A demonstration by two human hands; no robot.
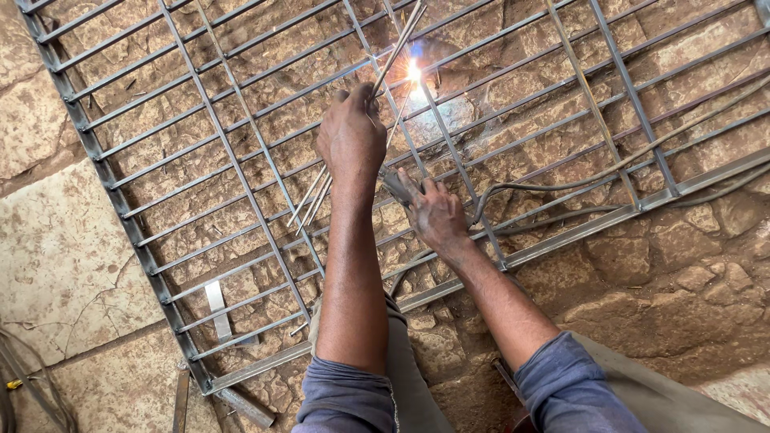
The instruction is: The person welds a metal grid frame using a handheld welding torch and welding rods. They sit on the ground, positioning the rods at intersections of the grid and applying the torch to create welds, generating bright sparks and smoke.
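Observation:
A grey steel bar grille (577,232) lies flat on a rough stone floor. My left hand (350,136) is closed around a bundle of thin welding rods (313,196) that slant across the bars. Just to the right of it, my right hand (437,212) grips a dark electrode holder (397,186). Its rod reaches up to a bright white arc (414,72) at a bar joint. Part of the holder is hidden by my fingers.
A grey cable (545,188) runs from the holder rightward over the grille. A short flat metal strip (216,309) and a pipe offcut (245,405) lie near the grille's near corner. More cables (24,385) lie at the lower left.

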